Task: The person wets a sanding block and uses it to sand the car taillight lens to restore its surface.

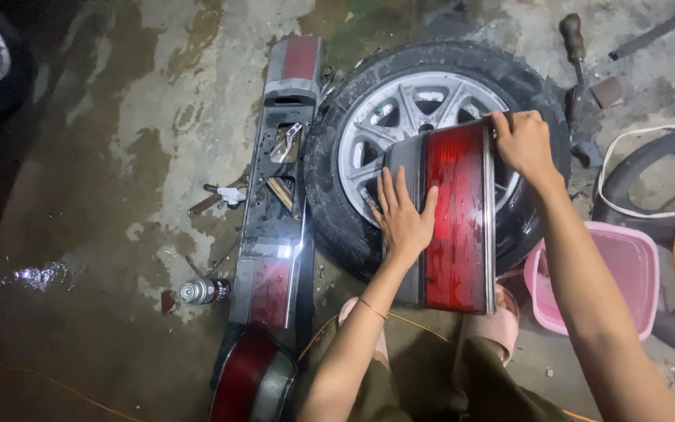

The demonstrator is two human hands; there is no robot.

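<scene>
A red and grey car tail light lens (456, 227) stands tilted on a tyre with a silver alloy wheel (400, 117) lying flat on the floor. My left hand (401, 219) lies flat against the lens's grey left part, fingers spread. My right hand (521, 142) grips the lens's top right corner. The red face looks wet and streaked.
A long rear light panel (279, 203) lies left of the tyre, with another tail light (251, 379) at its near end. A spray can (205, 291) and hand tools (216, 199) lie on the wet concrete. A pink plastic basin (626, 273) sits right; a hammer (576, 47) and rubber tube (666, 172) behind.
</scene>
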